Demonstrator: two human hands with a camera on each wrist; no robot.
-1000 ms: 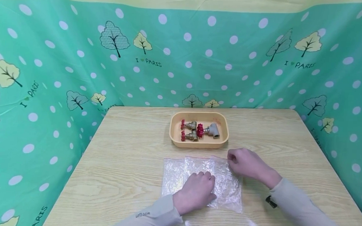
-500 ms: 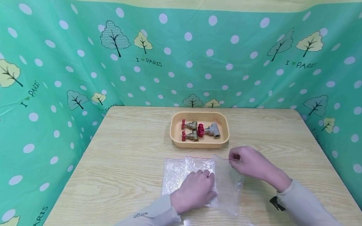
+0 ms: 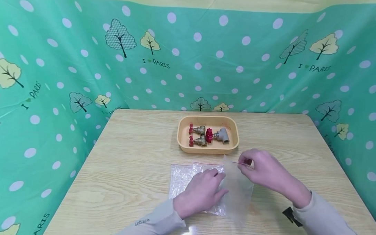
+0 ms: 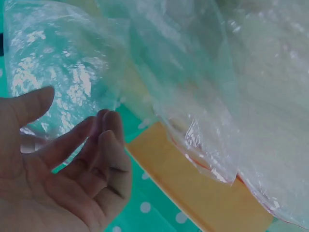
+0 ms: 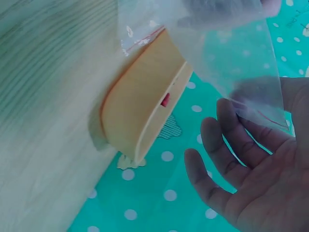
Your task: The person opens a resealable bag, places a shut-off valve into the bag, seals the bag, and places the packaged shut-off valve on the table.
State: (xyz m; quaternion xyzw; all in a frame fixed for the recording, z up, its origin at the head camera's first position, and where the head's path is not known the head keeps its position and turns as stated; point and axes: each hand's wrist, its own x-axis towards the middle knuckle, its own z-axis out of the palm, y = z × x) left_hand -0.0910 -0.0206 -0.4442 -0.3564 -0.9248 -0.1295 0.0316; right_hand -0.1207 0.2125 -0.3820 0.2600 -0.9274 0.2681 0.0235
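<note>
My right hand (image 3: 262,170) pinches the top edge of a clear zip-lock bag (image 3: 237,195), which hangs upright and partly turned at the right of the other bags. In the right wrist view, that bag (image 5: 241,53) passes between thumb and index finger while the other fingers stay loosely bent. My left hand (image 3: 201,192) is over more clear zip-lock bags (image 3: 180,179) lying flat on the table, red lines along their top edges. In the left wrist view, the left hand's thumb (image 4: 36,106) stands apart from its half-bent fingers, with nothing pinched between them.
Behind the bags stands a beige tray (image 3: 208,151). Inside it lie two brass valves (image 3: 200,142) with red handwheels and a grey tee-shaped valve (image 3: 223,135), also with a red wheel. A green dotted curtain (image 3: 177,61) surrounds the wooden table (image 3: 120,177).
My right hand has lifted its bag off the table and moved slightly up and right; the bag has turned from lying flat to hanging. The left hand has shifted slightly.
</note>
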